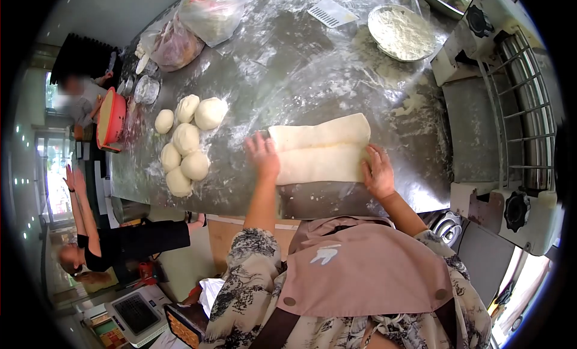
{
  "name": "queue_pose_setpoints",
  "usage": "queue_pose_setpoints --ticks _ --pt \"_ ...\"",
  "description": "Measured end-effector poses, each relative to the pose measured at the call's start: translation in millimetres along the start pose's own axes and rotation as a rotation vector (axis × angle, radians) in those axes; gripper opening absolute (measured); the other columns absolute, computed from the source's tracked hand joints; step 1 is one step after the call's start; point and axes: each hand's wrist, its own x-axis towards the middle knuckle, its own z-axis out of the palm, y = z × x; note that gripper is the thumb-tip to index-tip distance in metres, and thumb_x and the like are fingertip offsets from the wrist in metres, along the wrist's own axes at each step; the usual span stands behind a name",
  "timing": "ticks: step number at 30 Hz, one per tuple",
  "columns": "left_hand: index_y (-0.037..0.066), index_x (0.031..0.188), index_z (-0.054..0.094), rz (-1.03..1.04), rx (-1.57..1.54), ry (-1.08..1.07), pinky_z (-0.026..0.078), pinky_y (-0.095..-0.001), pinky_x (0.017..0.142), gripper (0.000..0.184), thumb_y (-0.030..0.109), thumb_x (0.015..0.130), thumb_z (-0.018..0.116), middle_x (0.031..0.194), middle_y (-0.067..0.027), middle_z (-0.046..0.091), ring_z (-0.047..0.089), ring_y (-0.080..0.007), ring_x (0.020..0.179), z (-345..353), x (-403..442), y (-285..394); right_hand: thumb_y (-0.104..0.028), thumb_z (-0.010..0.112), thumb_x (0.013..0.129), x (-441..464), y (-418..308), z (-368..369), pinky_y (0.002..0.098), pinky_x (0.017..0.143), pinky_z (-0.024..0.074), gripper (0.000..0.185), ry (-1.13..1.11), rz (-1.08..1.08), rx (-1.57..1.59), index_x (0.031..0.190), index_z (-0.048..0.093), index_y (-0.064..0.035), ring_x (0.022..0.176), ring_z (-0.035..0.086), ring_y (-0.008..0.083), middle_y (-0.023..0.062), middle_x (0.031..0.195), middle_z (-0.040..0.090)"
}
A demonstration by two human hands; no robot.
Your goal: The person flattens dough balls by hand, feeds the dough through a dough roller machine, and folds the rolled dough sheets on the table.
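Observation:
A flat, roughly rectangular sheet of dough (pixel 324 162) lies on the floured metal table (pixel 288 78), with a seam running along its length. My left hand (pixel 263 156) is at the sheet's left edge, fingers spread and slightly blurred. At the right edge, my right hand (pixel 378 171) rests with its fingers apart, the fingertips against the dough. Neither hand grips anything. To the left of my left hand sits a group of several round dough balls (pixel 186 138).
A bowl of flour (pixel 401 32) and a white scraper (pixel 332 13) are at the back. Plastic bags (pixel 216 15) stand back left, near a red basin (pixel 112 119). A roller machine (pixel 523 114) borders the right side. Two other people are off to the left.

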Motion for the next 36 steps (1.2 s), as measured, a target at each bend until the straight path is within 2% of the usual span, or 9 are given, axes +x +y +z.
queue_pose_setpoints --ticks 3,13,17,20,26,29,32,35,36 --pt "0.02 0.148 0.031 -0.224 0.201 -0.031 0.008 -0.058 0.113 0.054 0.043 0.099 0.031 0.156 -0.0185 0.013 0.007 -0.038 0.144 -22 -6 5 -0.002 0.061 0.08 -1 4 -2 0.0447 0.093 0.0448 0.04 -0.002 -0.024 0.023 0.119 0.051 0.0013 0.107 0.053 0.0417 0.0216 0.121 0.053" --pt "0.02 0.15 0.025 0.123 -0.082 0.001 0.007 -0.0558 0.114 0.053 0.037 0.1 0.03 0.157 -0.0138 0.012 0.007 -0.036 0.145 15 -19 9 -0.003 0.062 0.08 -2 6 -4 0.044 0.091 0.0459 0.039 -0.022 -0.022 0.06 0.117 0.052 0.0006 0.105 0.054 0.041 0.0214 0.119 0.055" --pt "0.015 0.151 0.02 -0.108 0.217 -0.126 0.011 -0.0564 0.113 0.056 0.031 0.1 0.036 0.157 -0.0138 0.012 0.013 -0.0341 0.144 -11 -10 39 -0.003 0.063 0.08 -2 5 -7 0.0435 0.091 0.0462 0.038 -0.024 -0.027 0.061 0.116 0.053 -0.0004 0.106 0.054 0.0398 0.0206 0.119 0.055" --pt "0.014 0.149 0.024 0.082 0.14 -0.042 0.013 -0.0569 0.112 0.056 0.032 0.098 0.038 0.157 -0.0152 0.014 0.016 -0.0352 0.143 12 -14 32 -0.002 0.061 0.081 -2 6 -4 0.0418 0.088 0.0478 0.036 -0.003 -0.023 0.053 0.116 0.053 -0.0011 0.104 0.056 0.0396 0.0203 0.12 0.055" --pt "0.014 0.149 0.023 0.278 -0.102 -0.02 0.016 -0.0548 0.112 0.057 0.032 0.098 0.039 0.156 -0.016 0.017 0.017 -0.0335 0.143 18 -16 34 -0.001 0.059 0.081 -1 5 -8 0.0422 0.091 0.0466 0.034 0.026 0.004 0.112 0.115 0.053 -0.001 0.105 0.055 0.0392 0.0204 0.117 0.056" --pt "0.015 0.15 0.022 -0.102 0.222 0.083 0.017 -0.053 0.113 0.059 0.035 0.097 0.039 0.156 -0.017 0.015 0.016 -0.0337 0.144 2 -9 33 0.001 0.058 0.081 -1 3 -13 0.0422 0.091 0.0467 0.035 0.036 0.04 0.153 0.115 0.054 -0.001 0.104 0.056 0.0391 0.0205 0.116 0.056" --pt "0.012 0.15 0.02 -0.245 0.2 -0.093 0.015 -0.0525 0.113 0.065 0.043 0.097 0.039 0.156 -0.0196 0.012 0.012 -0.0343 0.144 8 -24 63 -0.002 0.056 0.085 -1 7 -10 0.0416 0.09 0.0465 0.03 0.066 0.056 0.157 0.114 0.054 -0.0009 0.103 0.056 0.039 0.02 0.115 0.056" --pt "0.005 0.149 0.019 0.011 0.008 0.029 0.011 -0.0539 0.114 0.071 0.048 0.096 0.04 0.156 -0.0223 0.01 0.008 -0.0355 0.145 45 -48 85 -0.01 0.052 0.091 0 5 -14 0.0406 0.09 0.046 0.024 0.095 0.162 0.201 0.113 0.055 -0.0008 0.104 0.055 0.0383 0.0193 0.114 0.057" --pt "0.003 0.149 0.019 0.058 0.046 -0.075 0.011 -0.0533 0.114 0.073 0.047 0.095 0.042 0.155 -0.0226 0.01 0.009 -0.0361 0.145 44 -58 101 -0.013 0.05 0.093 1 7 -15 0.0403 0.091 0.0456 0.024 0.114 0.169 0.22 0.113 0.055 -0.0009 0.105 0.055 0.038 0.0191 0.113 0.058"
